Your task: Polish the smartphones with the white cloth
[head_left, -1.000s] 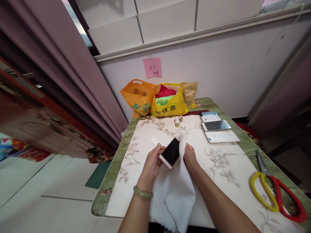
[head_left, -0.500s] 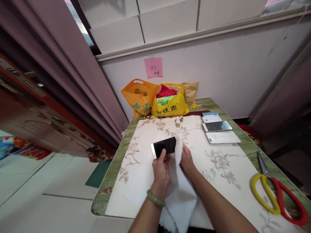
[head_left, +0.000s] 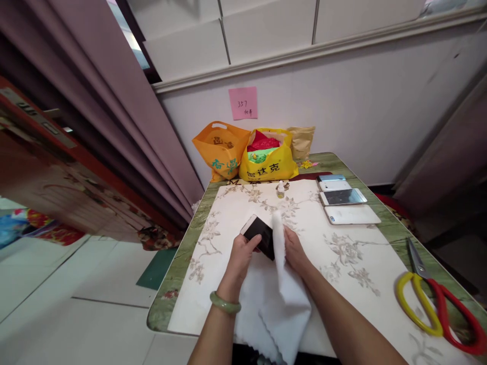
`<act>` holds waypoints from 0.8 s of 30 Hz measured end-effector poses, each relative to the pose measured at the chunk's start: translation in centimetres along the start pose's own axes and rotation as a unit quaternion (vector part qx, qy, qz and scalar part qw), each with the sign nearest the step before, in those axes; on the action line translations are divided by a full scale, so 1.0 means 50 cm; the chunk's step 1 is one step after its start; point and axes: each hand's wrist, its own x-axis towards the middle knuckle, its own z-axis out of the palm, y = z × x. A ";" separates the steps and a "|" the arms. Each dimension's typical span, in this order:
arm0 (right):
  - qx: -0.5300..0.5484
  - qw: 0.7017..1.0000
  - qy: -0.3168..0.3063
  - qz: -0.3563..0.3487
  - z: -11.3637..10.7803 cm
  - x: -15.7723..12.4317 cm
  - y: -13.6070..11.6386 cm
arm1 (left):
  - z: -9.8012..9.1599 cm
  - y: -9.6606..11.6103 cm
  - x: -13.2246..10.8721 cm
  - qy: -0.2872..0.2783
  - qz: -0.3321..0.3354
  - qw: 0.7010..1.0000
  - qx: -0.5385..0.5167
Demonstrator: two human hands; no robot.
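Note:
My left hand [head_left: 241,256] grips a smartphone [head_left: 259,233] with a dark screen and a pale gold edge, held above the table with its screen up. A green bangle [head_left: 225,303] sits on that wrist. My right hand [head_left: 293,250] pinches a white cloth [head_left: 283,299] and presses a fold of it against the phone's right end. The rest of the cloth hangs down over the table's near edge.
The green table [head_left: 178,263] carries a floral white mat [head_left: 353,253]. Several phones [head_left: 344,197] lie at the back right, a small dropper bottle [head_left: 280,189] at the back. Yellow and red scissors [head_left: 433,299] rest at the right. Orange [head_left: 220,149] and yellow bags [head_left: 270,157] stand against the wall.
My left hand has kept turning the phone: tilted up a second ago, then level and crosswise, now angled with its top end to the far left. The cloth fold stays against it.

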 end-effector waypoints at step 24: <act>0.009 0.999 0.035 -0.033 -0.012 0.010 0.033 | 0.034 0.009 -0.025 -0.138 0.116 0.912 0.369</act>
